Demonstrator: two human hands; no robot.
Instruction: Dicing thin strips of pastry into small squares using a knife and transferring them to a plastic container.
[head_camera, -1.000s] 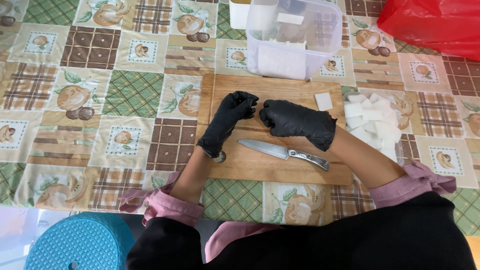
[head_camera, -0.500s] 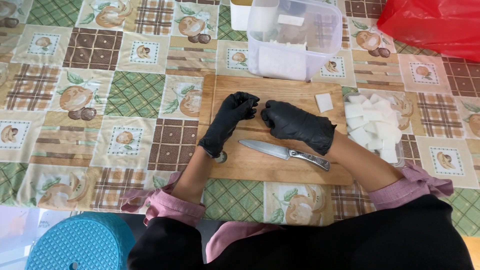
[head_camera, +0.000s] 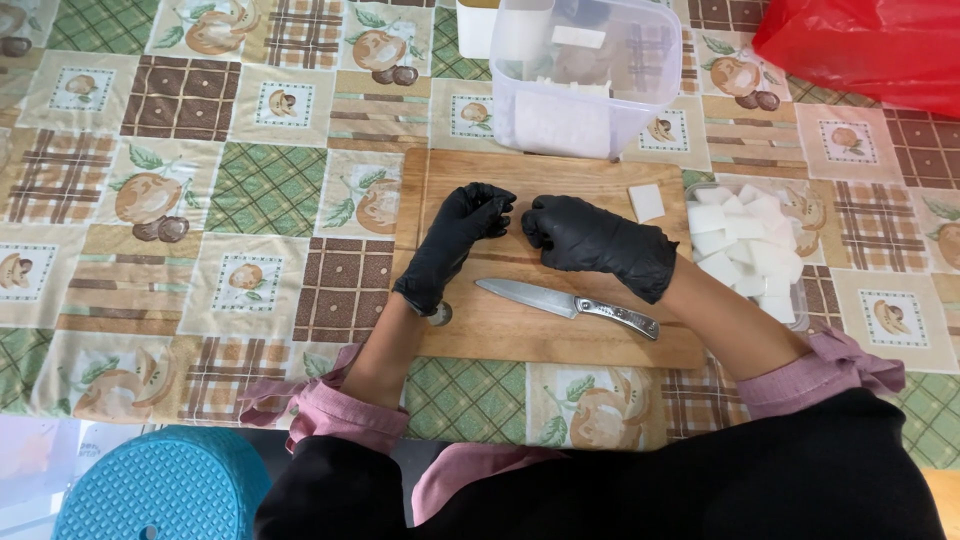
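The wooden cutting board (head_camera: 540, 320) lies on the patterned tablecloth (head_camera: 250, 190), with both gloved hands curled close together at its centre. Over the last second nothing has shifted; the hands keep the same posture. The left hand (head_camera: 460, 235) and right hand (head_camera: 585, 238) are loosely clenched; whether either encloses anything cannot be told. The knife (head_camera: 565, 305) lies untouched on the board, just below the right hand. One white cube (head_camera: 646, 202) sits at the board's far right corner. A tray of white cubes (head_camera: 750, 240) stands beside; a clear container (head_camera: 585, 75) beyond.
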